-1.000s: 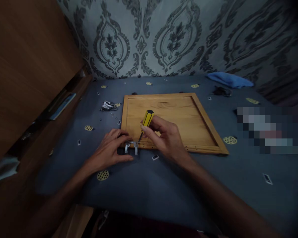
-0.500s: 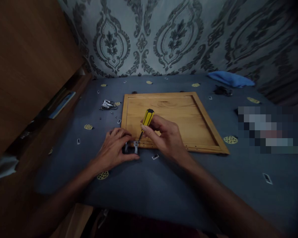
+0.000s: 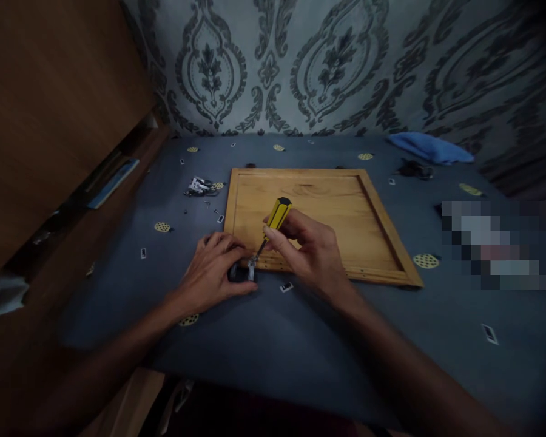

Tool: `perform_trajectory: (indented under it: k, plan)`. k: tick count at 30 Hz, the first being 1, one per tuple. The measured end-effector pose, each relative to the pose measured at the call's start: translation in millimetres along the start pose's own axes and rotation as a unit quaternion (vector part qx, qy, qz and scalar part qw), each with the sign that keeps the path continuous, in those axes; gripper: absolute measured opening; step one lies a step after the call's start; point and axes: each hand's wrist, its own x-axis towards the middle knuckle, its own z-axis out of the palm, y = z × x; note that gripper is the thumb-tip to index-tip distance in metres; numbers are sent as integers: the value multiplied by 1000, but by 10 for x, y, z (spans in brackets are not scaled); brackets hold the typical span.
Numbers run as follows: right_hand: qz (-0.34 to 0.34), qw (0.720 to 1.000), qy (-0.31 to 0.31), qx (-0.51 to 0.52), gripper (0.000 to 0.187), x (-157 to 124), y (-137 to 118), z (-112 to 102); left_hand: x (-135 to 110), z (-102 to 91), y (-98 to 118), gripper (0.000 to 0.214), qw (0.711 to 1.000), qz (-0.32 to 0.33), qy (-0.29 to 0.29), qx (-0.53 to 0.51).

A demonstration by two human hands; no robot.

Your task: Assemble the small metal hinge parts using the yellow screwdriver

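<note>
One brown cabinet (image 3: 64, 91) far left, a blue flat item (image 3: 113, 184) on the ledge beside it. Pale crumpled item (image 3: 2, 297) below that, near left edge. Next, blue cover (image 3: 273, 340) with pineapple prints, everything else lies on it. Small pile of metal parts (image 3: 201, 186) left of the panel, few screws (image 3: 208, 204) just nearer, loose.

Left hand (image 3: 213, 267) at panel's near left corner, palm down, grip pinching the hinge (image 3: 252, 271) between thumb and fingers; thumb at its near end. Hinge sits at the panel's near rail, sticking out toward the person. Wood panel (image 3: 313, 188) lies flat, raised frame round it, small holes along near rail.

Screwdriver (image 3: 279, 215), yellow and black, tilted, handle up and to the right, tip down at the hinge. Right hand (image 3: 312, 246) over the panel, grip pinching the handle between thumb and fingers. Far right: black item (image 3: 414, 170), blue rag (image 3: 430, 148) just behind it, then a pixelated patch (image 3: 491, 246), contents unreadable.
</note>
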Motion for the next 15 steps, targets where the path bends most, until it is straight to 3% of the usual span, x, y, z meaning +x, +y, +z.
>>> perform_trajectory:
  k: [15]
  plan:
    - [30, 999, 16, 30, 19, -24, -34, 3, -2, -13, -31, 44, 1000, -8, -9, -25]
